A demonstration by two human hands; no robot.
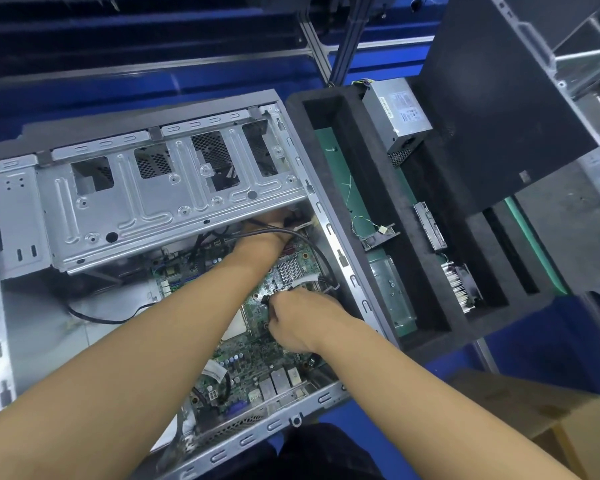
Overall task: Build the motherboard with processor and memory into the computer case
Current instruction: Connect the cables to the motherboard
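Right hand: fingers curled, pinching a small black connector just over the motherboard, which lies flat inside the open computer case on the blue tabletop. Left hand: reaches under the drive cage at the board's far end; fingers hidden, so grip cannot be told. Black foam tray just right of the case: the near slot holds a small wired part and a metal bracket, and the next slot holds a grey power supply and a finned heatsink.
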